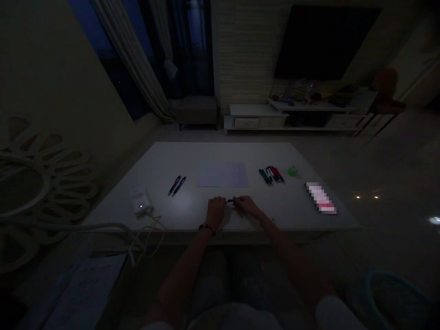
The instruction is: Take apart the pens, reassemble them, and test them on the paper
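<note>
The room is very dark. My left hand (216, 208) and my right hand (245, 204) rest close together on the near middle of a white table (192, 156). Both are closed on the ends of a thin dark pen (230, 200) that spans the gap between them. A bracelet sits on my left wrist. Just beyond the hands lies a sheet of paper (222, 174). Two pens (177, 185) lie to the left of the paper. A cluster of several pens (271, 175) lies to the right, with a small green object (293, 171) beside them.
A small white device (140, 201) with a lit dot and trailing cables sits at the table's left. A white and red pack (321, 198) lies at the right. Beyond the table stand a TV bench (292, 117), a dark screen, a stool and curtains.
</note>
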Available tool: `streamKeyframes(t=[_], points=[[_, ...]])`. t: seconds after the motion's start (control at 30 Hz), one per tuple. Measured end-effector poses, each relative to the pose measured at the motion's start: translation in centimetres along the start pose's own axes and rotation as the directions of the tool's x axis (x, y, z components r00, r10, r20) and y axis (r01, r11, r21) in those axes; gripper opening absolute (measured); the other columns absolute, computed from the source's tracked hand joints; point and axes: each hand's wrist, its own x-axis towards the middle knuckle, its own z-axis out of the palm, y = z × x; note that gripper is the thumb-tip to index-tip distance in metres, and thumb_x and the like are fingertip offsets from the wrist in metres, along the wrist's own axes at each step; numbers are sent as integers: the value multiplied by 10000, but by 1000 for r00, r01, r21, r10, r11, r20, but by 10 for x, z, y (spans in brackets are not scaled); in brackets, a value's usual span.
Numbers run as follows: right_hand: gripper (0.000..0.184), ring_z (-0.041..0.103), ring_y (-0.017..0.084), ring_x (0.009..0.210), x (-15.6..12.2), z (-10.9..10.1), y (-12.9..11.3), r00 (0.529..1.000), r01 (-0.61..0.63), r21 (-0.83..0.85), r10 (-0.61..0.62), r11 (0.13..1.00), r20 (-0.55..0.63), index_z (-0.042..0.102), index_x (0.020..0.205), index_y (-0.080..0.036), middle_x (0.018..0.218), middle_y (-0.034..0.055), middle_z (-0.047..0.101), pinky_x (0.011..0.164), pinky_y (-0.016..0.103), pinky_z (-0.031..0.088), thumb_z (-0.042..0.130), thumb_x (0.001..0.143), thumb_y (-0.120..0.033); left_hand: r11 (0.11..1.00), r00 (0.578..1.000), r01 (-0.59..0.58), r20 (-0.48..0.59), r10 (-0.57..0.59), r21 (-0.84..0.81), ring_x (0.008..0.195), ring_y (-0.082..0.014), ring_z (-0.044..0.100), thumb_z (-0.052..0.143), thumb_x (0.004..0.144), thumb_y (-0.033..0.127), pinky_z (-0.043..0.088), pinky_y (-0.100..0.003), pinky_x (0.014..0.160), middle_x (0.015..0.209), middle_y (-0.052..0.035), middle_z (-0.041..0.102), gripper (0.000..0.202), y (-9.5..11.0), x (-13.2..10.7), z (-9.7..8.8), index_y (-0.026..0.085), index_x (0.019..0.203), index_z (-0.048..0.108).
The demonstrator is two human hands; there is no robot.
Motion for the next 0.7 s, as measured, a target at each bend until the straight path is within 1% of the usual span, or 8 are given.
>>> streamKeyframes(t=[0.1, 0.2, 0.3, 0.37, 0.47, 0.53, 0.6, 0.7], points=[[349, 571, 110, 507, -1, 0, -2, 1000, -1, 51, 2, 999, -19, 641, 772, -125, 685, 56, 672, 468, 201, 409, 603, 727, -469, 1000, 1000, -6, -12, 6, 5, 907, -201, 487, 367, 914, 200, 316, -349, 783, 919, -68, 573, 164, 0, 0, 0, 189, 940, 529], [406, 550, 110, 452, -4, 0, -5, 998, -61, 72, 61, 996, -5, 622, 695, -126, 617, 58, 653, 434, 206, 394, 531, 769, -515, 1000, 1000, -14, -24, 14, 4, 899, -203, 488, 373, 912, 197, 315, -352, 782, 911, -66, 575, 160, -1, 0, 0, 188, 942, 530], [345, 548, 101, 456, -6, -1, -8, 999, -34, 74, 36, 997, -24, 631, 730, -129, 640, 53, 662, 439, 196, 391, 605, 726, -473, 1000, 1000, -17, -24, 17, 1, 896, -205, 490, 380, 909, 203, 315, -354, 781, 905, -68, 574, 160, -1, 0, -1, 187, 938, 536], [360, 555, 101, 468, -7, -3, -10, 999, -38, 82, 39, 996, -20, 638, 747, -129, 658, 59, 670, 447, 195, 395, 581, 742, -485, 1000, 1000, -16, -24, 16, -7, 903, -206, 490, 384, 908, 203, 316, -353, 783, 908, -72, 572, 161, -1, 0, -1, 188, 944, 540], [395, 553, 107, 470, -6, -4, -9, 999, -31, 42, 31, 999, -9, 638, 678, -122, 581, 54, 647, 455, 197, 397, 546, 763, -497, 1000, 1000, -8, -28, 8, -16, 910, -205, 490, 393, 905, 205, 317, -353, 790, 911, -74, 570, 158, 0, -1, -3, 192, 953, 543], [348, 565, 108, 491, -4, -4, -8, 1000, -5, 46, 6, 999, -18, 649, 738, -124, 622, 48, 663, 463, 193, 402, 601, 728, -469, 1000, 1000, -7, -28, 6, -17, 908, -204, 490, 395, 904, 205, 317, -354, 793, 909, -72, 568, 156, 1, -1, -3, 196, 946, 544], [378, 561, 105, 473, -3, -5, -6, 999, -33, 58, 34, 998, -21, 650, 766, -120, 644, 56, 670, 442, 191, 391, 575, 746, -490, 1000, 999, -12, -30, 12, -17, 910, -203, 488, 392, 903, 197, 318, -354, 796, 911, -71, 568, 157, 1, -1, -4, 198, 943, 544], [412, 538, 99, 444, -3, -4, -4, 999, -49, 24, 50, 998, -18, 638, 687, -112, 592, 58, 649, 418, 187, 368, 558, 753, -511, 1000, 999, -19, -39, 19, -9, 917, -204, 487, 392, 902, 191, 316, -356, 803, 919, -71, 568, 155, 0, -1, -2, 200, 945, 541]])
